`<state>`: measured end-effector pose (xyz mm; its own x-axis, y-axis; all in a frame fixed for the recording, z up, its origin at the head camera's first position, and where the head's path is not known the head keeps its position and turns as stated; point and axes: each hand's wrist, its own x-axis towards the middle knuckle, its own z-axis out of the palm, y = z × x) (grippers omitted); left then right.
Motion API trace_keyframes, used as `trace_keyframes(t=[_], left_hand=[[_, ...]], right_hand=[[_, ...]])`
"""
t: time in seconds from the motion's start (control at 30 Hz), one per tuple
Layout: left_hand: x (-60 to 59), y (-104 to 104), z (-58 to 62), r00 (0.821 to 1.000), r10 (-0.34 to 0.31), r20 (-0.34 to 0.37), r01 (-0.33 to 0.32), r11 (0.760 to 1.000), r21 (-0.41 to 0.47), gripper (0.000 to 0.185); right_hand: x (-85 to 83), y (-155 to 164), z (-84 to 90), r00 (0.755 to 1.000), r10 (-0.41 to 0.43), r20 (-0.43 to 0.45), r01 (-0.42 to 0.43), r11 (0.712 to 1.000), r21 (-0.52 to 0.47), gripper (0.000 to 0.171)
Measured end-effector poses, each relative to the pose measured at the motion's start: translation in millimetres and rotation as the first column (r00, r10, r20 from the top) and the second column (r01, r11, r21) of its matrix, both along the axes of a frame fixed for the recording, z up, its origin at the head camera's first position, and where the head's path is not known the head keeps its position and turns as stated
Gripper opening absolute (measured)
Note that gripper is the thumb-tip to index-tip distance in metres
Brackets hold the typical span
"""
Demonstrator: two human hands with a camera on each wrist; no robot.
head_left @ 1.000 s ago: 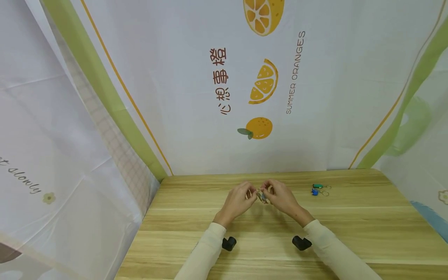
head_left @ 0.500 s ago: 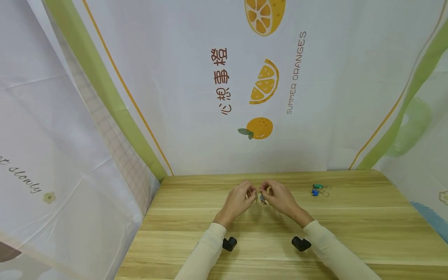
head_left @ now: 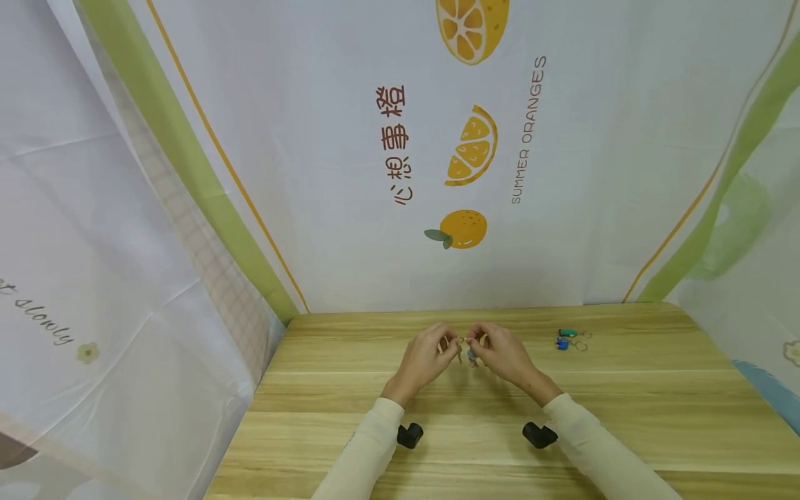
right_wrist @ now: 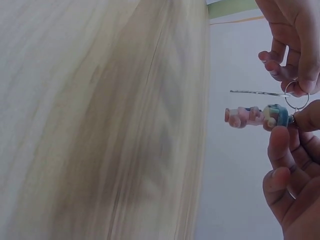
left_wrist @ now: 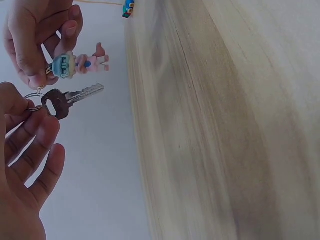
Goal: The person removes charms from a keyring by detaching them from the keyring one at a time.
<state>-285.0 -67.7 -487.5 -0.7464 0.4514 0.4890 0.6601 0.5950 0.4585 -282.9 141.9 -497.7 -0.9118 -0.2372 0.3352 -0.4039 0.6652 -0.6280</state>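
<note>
Both hands are raised above the table, fingertips close together. The left hand [head_left: 425, 360] pinches a metal key ring [right_wrist: 286, 93] between thumb and finger. From that ring a key [left_wrist: 60, 103] with a dark head sticks out. At the top of a small figurine keychain [left_wrist: 80, 65], pink with a teal cap and glasses, the right hand [head_left: 505, 355] pinches the fitting. A short link joins the figurine to the ring, seen in the right wrist view. Figurine and key hang side by side, apart. Fingertips partly cover the ring, so its gap cannot be made out.
To the right on the wooden table [head_left: 625, 403] lie a green keychain [head_left: 567, 333] and a blue keychain [head_left: 562, 344], each with a ring. Two black angled pieces [head_left: 410, 435] show near the forearms. Printed white cloth [head_left: 337, 208] hangs behind the table.
The right hand has shifted slightly right with the figurine. Key and figurine, bunched together a second ago, now hang separately. The left hand has barely moved.
</note>
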Motion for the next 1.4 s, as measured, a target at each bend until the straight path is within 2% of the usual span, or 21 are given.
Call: trace_keyframes(t=[0.4, 0.8, 0.97, 1.27, 1.4], left_hand=[[0.4, -2.5, 2.0, 0.996, 0.028, 0.081, -0.027, 1.0, -0.009, 0.012], [0.5, 1.2, 4.3, 0.996, 0.011, 0.092, -0.01, 1.0, -0.008, 0.012], [-0.9, 2.3, 3.7, 0.997, 0.022, 0.072, -0.02, 1.0, -0.021, 0.01], [-0.9, 1.5, 3.1, 1.0, 0.011, 0.019, -0.011, 1.0, -0.013, 0.007], [-1.8, 1.2, 1.4, 1.0, 0.01, 0.01, -0.01, 1.0, -0.008, 0.007]], right_hand=[[1.4, 0.8, 5.8, 0.999, 0.023, -0.044, -0.025, 0.999, -0.041, 0.005], [2.3, -3.1, 6.8, 0.994, 0.055, -0.09, -0.058, 0.998, -0.025, 0.005], [2.4, -3.9, 7.6, 0.995, 0.055, -0.084, -0.057, 0.998, -0.017, 0.006], [0.8, -2.8, 7.8, 1.0, 0.006, -0.015, -0.006, 1.0, -0.003, 0.005], [0.6, -1.4, 7.1, 1.0, 0.005, -0.024, -0.005, 1.0, -0.001, 0.005]])
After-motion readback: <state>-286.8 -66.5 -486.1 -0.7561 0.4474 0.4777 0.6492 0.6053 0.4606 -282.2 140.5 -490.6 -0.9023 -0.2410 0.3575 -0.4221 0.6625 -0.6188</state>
